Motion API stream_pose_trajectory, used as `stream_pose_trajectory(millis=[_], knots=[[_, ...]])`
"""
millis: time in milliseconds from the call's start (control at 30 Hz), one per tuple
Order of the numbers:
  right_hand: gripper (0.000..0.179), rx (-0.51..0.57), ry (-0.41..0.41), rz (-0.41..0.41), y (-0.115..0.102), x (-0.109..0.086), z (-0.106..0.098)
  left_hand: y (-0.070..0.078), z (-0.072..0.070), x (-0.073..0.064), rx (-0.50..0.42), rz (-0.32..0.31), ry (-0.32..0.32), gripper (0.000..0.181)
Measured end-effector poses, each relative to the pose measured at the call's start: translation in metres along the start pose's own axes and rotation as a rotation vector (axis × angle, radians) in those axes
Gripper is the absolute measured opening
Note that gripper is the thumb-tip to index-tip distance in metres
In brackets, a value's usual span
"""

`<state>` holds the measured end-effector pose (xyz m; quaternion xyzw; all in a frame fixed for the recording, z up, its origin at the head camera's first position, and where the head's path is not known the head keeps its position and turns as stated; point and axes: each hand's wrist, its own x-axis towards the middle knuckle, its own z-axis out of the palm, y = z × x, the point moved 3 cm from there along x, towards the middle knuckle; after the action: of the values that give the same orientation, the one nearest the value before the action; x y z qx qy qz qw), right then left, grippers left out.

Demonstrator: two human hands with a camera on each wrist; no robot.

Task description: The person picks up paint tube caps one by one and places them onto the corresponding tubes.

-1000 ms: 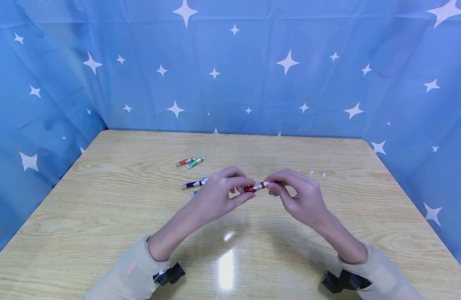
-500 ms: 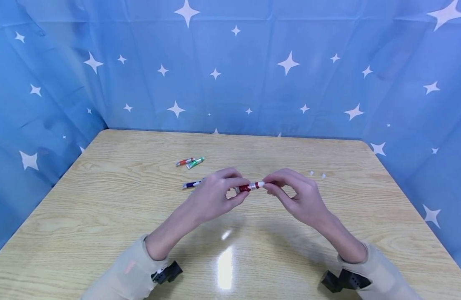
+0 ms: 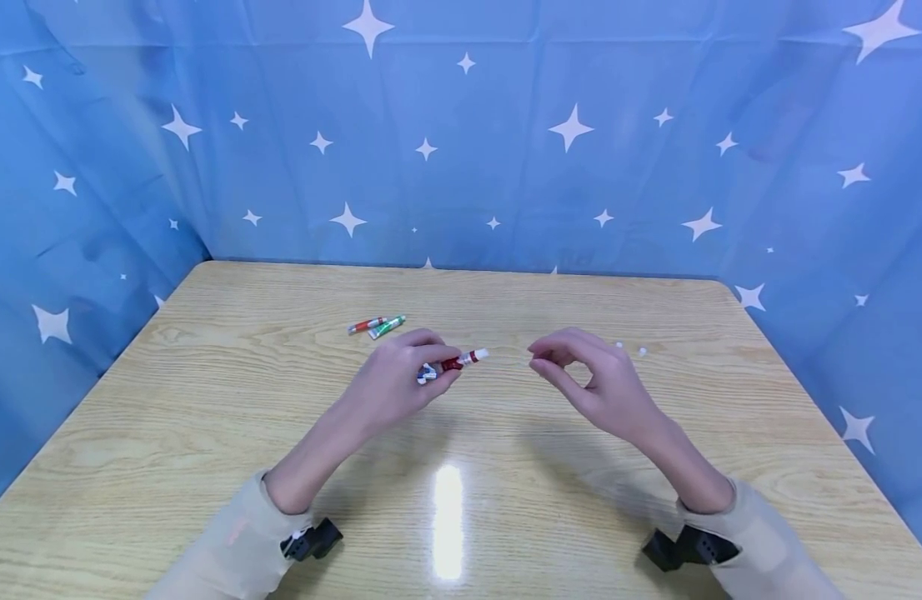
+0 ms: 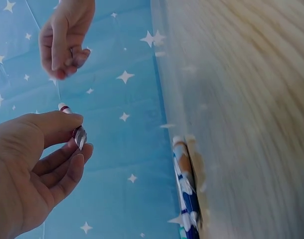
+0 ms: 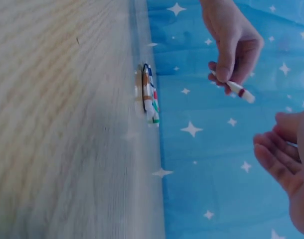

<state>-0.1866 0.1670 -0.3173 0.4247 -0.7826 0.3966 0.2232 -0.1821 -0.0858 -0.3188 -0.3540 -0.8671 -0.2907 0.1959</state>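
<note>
My left hand (image 3: 401,375) pinches a small red paint tube (image 3: 452,364) between thumb and fingers, its white end pointing right. Part of the tube is covered by the fingertips. To the right, my right hand (image 3: 592,375) is held above the table with thumb and fingers slightly bent and a gap between them; I see nothing in it. The right wrist view shows the tube's white end (image 5: 246,96) apart from the right fingertips. Blue-labelled tubes (image 3: 427,374) lie partly hidden behind my left hand.
An orange-red tube (image 3: 367,326) and a green tube (image 3: 387,327) lie touching farther back on the wooden table (image 3: 206,375). Two small white pieces, one of them here (image 3: 643,351), lie beyond my right hand. A blue star-patterned curtain (image 3: 461,167) hangs behind the table.
My left hand has moved left with the red paint tube, away from the right fingers that were pinching its white end. The right hand has stayed nearly in place.
</note>
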Motion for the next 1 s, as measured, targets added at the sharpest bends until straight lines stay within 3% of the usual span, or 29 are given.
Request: stream_pose_trajectory(millis=[467, 700, 1000], knots=[[0.033, -0.025, 0.011, 0.011, 0.008, -0.002, -0.012, -0.032, -0.003, -0.012, 0.030, -0.178, -0.062, 0.016], [0.034, -0.037, 0.011, 0.023, 0.013, -0.004, -0.014, -0.047, -0.006, -0.016, 0.067, -0.235, -0.084, 0.018], [0.032, -0.041, 0.003, 0.043, 0.015, -0.005, -0.017, -0.068, -0.013, -0.022, 0.079, -0.367, -0.132, 0.017]])
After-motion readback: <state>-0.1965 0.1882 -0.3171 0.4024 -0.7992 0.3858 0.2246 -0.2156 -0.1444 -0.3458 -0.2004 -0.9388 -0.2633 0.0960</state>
